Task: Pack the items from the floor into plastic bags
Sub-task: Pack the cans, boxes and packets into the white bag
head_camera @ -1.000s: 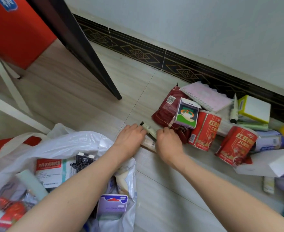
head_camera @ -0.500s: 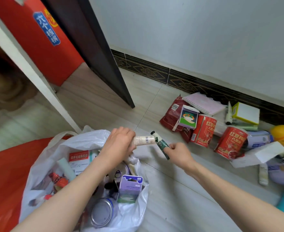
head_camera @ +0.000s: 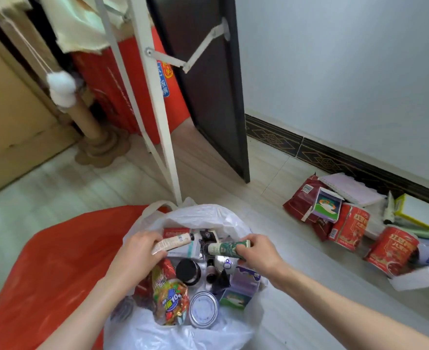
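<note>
A white plastic bag (head_camera: 203, 215) stands open on the floor in front of me, filled with several items: a tin, a snack packet, boxes, a dark jar. My left hand (head_camera: 139, 251) grips a beige tube (head_camera: 173, 242) over the bag's mouth. My right hand (head_camera: 257, 251) holds a green tube (head_camera: 224, 247) above the bag too. More items lie on the floor at the right by the wall: two red cans (head_camera: 348, 227), a dark red packet (head_camera: 299, 200), a small box (head_camera: 326, 205), a pink notebook (head_camera: 352, 189).
A red plastic bag (head_camera: 49, 269) lies flat left of the white one. A white metal frame leg (head_camera: 158, 117) stands just behind the bags. A dark door (head_camera: 208, 84) is ajar behind it. A cardboard post and a red box sit at the left.
Both hands lifted the two tubes off the floor and carried them left, over the open white bag. The view swung up and left.
</note>
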`<state>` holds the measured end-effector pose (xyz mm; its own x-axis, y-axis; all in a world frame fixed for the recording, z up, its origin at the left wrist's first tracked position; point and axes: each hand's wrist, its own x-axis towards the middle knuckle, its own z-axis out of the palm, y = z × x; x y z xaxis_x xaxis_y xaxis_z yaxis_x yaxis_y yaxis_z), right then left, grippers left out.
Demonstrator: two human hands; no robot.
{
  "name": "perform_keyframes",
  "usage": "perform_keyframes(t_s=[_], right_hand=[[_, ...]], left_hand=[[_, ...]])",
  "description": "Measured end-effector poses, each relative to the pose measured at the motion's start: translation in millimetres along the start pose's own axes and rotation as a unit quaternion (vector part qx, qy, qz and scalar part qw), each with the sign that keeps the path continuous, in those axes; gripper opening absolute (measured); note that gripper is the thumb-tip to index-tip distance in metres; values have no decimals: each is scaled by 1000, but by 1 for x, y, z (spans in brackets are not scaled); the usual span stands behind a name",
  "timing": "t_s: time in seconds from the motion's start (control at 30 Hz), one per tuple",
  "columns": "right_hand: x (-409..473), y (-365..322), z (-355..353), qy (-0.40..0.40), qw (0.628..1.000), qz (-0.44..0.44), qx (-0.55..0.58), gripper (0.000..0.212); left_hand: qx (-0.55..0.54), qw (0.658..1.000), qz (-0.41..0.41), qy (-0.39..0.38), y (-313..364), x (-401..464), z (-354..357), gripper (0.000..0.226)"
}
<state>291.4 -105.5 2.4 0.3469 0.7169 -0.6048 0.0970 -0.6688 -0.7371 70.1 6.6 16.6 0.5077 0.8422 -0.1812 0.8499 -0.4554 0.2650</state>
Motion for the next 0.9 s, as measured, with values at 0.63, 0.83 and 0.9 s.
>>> perform_keyframes(t_s=[0.63,0.83,0.9], right_hand=[[-59,-12,-80,81,946,-119,-289,45],[-157,35,-175,259,915,-126,-283,46],[-192,58,-198,309,907,-108,-265,47]], left_hand=[[-73,980,177,58,83,-3,10,44],[-23,943,324,75,194,-29,-11,58],[-14,928,364,77,225,-41,-21,60]])
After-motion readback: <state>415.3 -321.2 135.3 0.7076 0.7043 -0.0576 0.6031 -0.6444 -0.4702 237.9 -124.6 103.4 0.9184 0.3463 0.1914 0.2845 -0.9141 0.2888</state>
